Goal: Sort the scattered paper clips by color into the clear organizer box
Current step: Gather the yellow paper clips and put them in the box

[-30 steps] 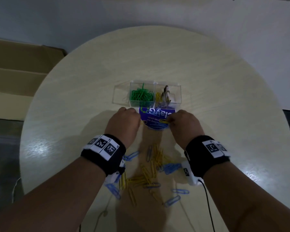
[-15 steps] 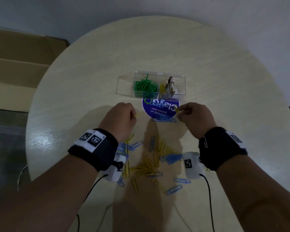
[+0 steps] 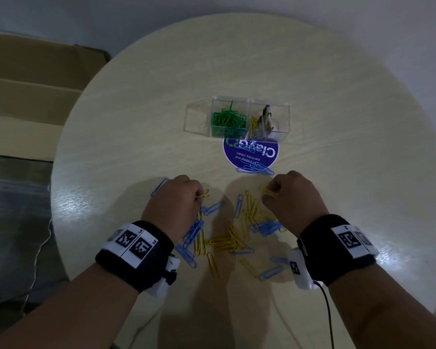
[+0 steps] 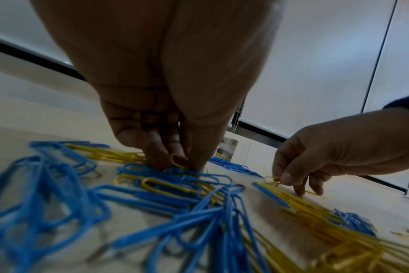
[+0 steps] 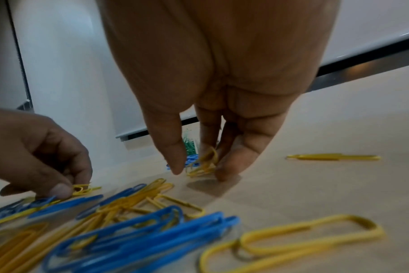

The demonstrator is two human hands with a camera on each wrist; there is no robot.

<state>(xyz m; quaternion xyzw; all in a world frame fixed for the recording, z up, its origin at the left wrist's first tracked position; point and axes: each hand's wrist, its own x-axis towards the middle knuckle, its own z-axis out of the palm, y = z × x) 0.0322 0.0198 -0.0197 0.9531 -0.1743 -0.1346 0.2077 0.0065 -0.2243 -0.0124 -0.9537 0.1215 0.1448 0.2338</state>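
The clear organizer box (image 3: pixel 282 114) stands mid-table; green clips (image 3: pixel 228 118) fill one compartment, and yellow clips with a small dark object lie in the one to its right. Blue and yellow paper clips (image 3: pixel 237 238) lie scattered near the table's front. My left hand (image 3: pixel 184 197) pinches yellow clips (image 4: pixel 177 162) at the pile's left side. Its fingertips (image 4: pixel 156 160) touch the table. My right hand (image 3: pixel 287 197) pinches a few yellow clips (image 5: pixel 204 166) at the pile's right side. A small bunch of blue clips (image 3: pixel 256 170) lies between the hands and the box.
A round blue sticker (image 3: pixel 251 157) lies on the round wooden table (image 3: pixel 136 122) just in front of the box. Flattened cardboard (image 3: pixel 30 79) lies on the floor to the left. A white wall runs behind. Cables hang from both wrist cameras.
Both hands have drawn back from the blue sticker near the box to the scattered pile. Each now pinches yellow clips there.
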